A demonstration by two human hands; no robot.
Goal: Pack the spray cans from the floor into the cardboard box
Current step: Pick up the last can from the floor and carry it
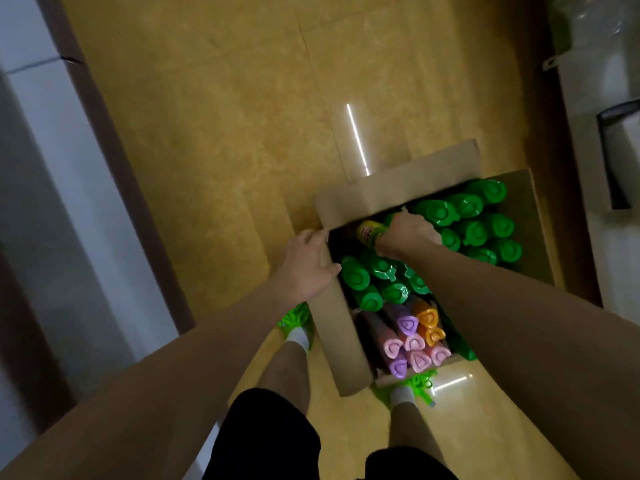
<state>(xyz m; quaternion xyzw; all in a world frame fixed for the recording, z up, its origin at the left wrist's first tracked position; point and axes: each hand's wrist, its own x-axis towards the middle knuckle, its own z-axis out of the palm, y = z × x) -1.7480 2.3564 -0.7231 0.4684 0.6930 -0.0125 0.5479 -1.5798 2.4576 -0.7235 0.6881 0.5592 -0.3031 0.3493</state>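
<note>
An open cardboard box (341, 337) stands on the floor at my feet. Inside stand several green-capped spray cans (474, 216), and near me several pink, purple and orange-capped cans (414, 336). My left hand (308, 261) grips the box's left wall, thumb inside the rim. Reaching into the far-left part of the box, my right hand (407, 233) grips a yellow-green spray can (369, 232) by its top. The can leans into a dark gap in the corner, and the hand hides its cap.
The yellow floor (225, 133) stretches ahead of the box. A dark baseboard and white wall (52, 168) run along the left. White furniture (602, 116) stands at the right. My feet in green slippers (298, 323) flank the box's near end.
</note>
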